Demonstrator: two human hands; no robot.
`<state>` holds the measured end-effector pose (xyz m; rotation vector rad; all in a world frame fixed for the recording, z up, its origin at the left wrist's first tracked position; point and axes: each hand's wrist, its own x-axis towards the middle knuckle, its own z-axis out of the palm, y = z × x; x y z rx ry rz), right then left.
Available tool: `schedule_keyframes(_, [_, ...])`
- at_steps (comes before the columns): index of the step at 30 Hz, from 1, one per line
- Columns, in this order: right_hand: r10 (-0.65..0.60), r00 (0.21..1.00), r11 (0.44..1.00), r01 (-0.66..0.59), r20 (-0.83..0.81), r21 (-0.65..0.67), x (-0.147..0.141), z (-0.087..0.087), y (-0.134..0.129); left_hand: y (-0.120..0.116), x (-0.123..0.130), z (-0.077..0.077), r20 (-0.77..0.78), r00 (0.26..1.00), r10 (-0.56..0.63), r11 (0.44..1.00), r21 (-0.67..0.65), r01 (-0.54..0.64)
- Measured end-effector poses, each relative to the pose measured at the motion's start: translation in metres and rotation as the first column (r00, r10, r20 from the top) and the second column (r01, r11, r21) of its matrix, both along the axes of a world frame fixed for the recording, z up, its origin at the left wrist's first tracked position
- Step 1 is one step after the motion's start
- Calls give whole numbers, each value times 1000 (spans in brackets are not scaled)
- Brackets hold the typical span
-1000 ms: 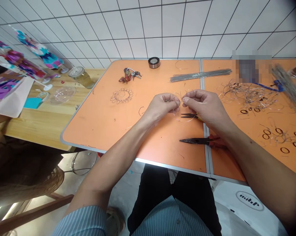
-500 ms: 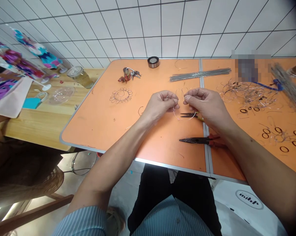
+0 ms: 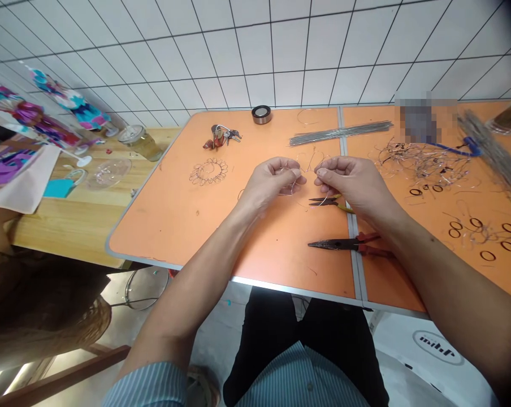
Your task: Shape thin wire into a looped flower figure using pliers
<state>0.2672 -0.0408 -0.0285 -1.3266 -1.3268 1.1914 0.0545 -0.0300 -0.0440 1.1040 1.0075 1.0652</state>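
Observation:
Between my two hands is a thin bent wire [image 3: 310,160] with looped curves, raised over the orange table. My left hand [image 3: 277,176] pinches it on the left side, thumb against the fingers. Opposite, my right hand [image 3: 343,176] is closed on the wire's other side with thumb and forefinger. Fine strands hang below the fingertips, too thin to follow fully. Under my right hand lie small yellow-handled pliers [image 3: 329,201]. Closer to the table's front edge rest red-handled long-nose pliers [image 3: 340,244], partly below my right forearm.
A looped wire ring [image 3: 208,172], keys [image 3: 224,137] and a tape roll [image 3: 261,115] lie on the table [image 3: 174,226]. Straight wires [image 3: 340,133] lie behind my hands. At right are tangled wire [image 3: 429,164] and dark rings [image 3: 488,255]. A person's head [image 3: 39,305] is at lower left.
My left hand has shifted slightly left and turned a little, and the wire's curve below the fingers shows less clearly. My right hand keeps its pinch. The whole view has tilted slightly.

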Motion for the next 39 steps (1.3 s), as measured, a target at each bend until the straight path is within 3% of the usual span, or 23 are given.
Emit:
schedule_keyframes(5, [40,999,999,-40,-13,7,2,1,0,2,-3,-4,35,998,-56,998,-36,58])
schedule_keyframes(11, [123,987,992,-121,101,-19,0,3,1,1,-1,-4,9,996,-89,996,1,89])
schedule_keyframes(25, [71,996,997,-70,57,-24,2,5,1,1,-3,-1,-26,999,-23,1000,16,23])
schedule_keyframes(34, [47,988,999,-47,147,-2,1,9,1,6,-6,-1,-2,997,75,997,11,-75])
schedule_keyframes(39, [31,985,999,-37,168,36,-3,5,-1,2,-2,1,-6,1000,12,1000,-5,-12])
